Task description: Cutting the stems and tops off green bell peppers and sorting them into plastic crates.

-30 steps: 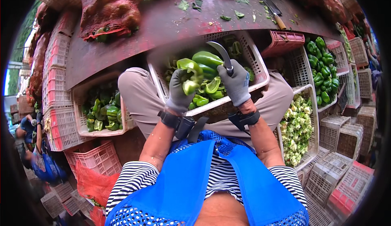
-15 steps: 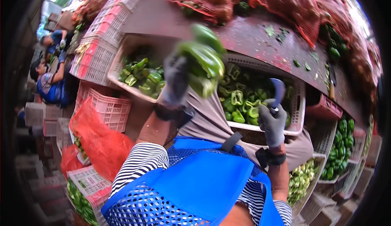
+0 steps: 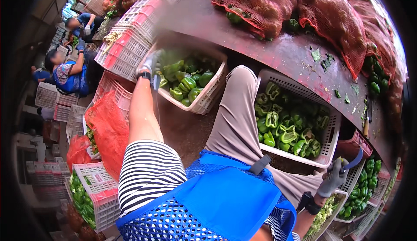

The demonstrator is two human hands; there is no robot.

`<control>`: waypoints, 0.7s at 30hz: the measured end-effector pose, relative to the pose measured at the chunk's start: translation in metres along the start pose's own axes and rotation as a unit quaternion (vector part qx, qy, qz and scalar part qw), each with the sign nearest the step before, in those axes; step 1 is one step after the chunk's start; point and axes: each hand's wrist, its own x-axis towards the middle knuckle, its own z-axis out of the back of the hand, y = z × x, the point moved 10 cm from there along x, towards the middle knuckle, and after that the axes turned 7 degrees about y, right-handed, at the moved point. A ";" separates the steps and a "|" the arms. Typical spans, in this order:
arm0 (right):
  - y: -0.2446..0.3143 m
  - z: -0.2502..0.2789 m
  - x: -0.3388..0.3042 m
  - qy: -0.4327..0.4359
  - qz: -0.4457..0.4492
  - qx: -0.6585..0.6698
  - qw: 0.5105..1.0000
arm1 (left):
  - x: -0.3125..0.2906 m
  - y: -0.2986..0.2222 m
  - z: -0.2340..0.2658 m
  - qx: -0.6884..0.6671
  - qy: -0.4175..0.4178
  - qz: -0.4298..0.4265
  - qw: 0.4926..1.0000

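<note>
My left hand (image 3: 149,63), gloved and smeared by motion, is at the left rim of a pale plastic crate (image 3: 212,81). Inside that crate lie green bell peppers (image 3: 187,83); my fingers cannot be made out. Off to the right, my grey-gloved right hand (image 3: 333,176) is closed around a knife with a curved blade (image 3: 354,159), beside my right knee. Between the two hands stands a second white crate (image 3: 329,154), holding halved and opened green peppers (image 3: 284,130) with pale insides showing.
A dark table (image 3: 269,36) bears red mesh sacks (image 3: 332,21). Another knife (image 3: 368,117) lies near its right edge. Stacked crates (image 3: 126,45) and an orange mesh bag (image 3: 106,128) are at left. Right of me are crates of whole peppers (image 3: 362,189) and pale trimmings (image 3: 323,215). Two people (image 3: 71,73) sit far left.
My left hand has moved left to the left crate; the peppers it held are no longer in it. My right hand, with the knife, has swung outward to the lower right.
</note>
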 end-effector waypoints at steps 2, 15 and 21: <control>-0.019 0.040 0.002 -0.053 -0.012 -0.028 0.998 | -0.012 0.014 0.008 -0.065 -0.042 -0.072 0.994; -0.181 0.304 -0.070 -0.100 -0.276 -0.626 0.723 | -0.058 -0.078 -0.170 0.009 0.160 -0.268 0.950; -0.089 0.292 -0.046 -0.274 -0.080 -0.402 0.870 | -0.209 -0.170 -0.398 0.098 0.360 -0.411 0.832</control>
